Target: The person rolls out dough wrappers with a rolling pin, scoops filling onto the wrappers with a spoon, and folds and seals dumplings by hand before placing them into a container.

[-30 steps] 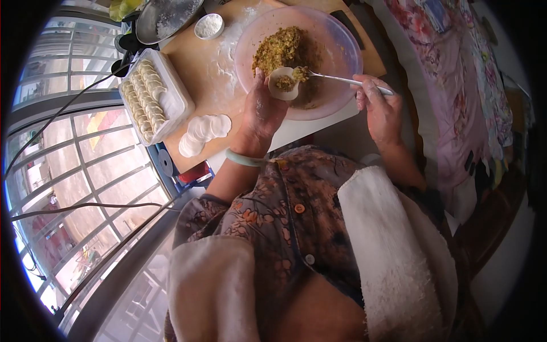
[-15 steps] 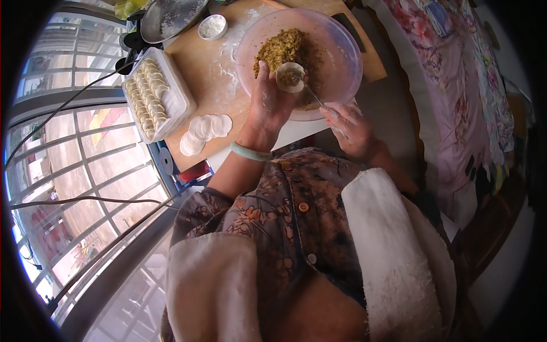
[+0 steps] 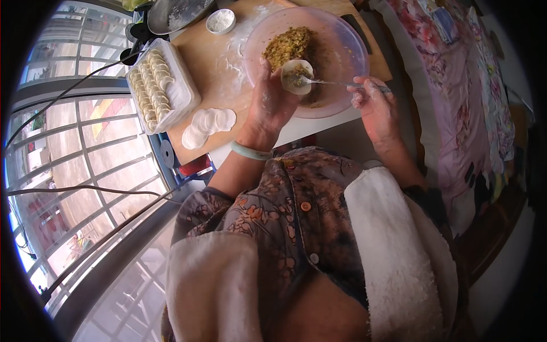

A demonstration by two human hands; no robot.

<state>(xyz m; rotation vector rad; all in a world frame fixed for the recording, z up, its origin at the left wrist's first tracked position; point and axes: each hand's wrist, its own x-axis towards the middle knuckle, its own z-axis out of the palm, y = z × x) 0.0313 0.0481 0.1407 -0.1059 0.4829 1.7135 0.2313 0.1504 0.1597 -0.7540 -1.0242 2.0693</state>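
Left hand [image 3: 272,101] cradles a round dough wrapper [image 3: 289,86], thumb up at the rim, fingers under and behind it, mostly hidden; wrapper is gripped, open, some filling in it. It sits over the near-left part of the big translucent pink bowl [image 3: 351,54]. Right hand [image 3: 378,108] has a metal spoon [image 3: 341,85]: fingers closed on the handle end, tip at the wrapper's right side, touching the filling there as far as can be told. Filling mound [image 3: 289,45] in the bowl, just beyond the wrapper. Bowl is on the wooden table [image 3: 196,54], flour dusted to its left. Loose wrappers [image 3: 209,126], overlapping, lie at the near edge, left of the left forearm. White tray [image 3: 185,97] further left, dumplings [image 3: 152,85] in rows. Small flour bowl [image 3: 221,21] at the far side, beside a metal pan [image 3: 178,16].
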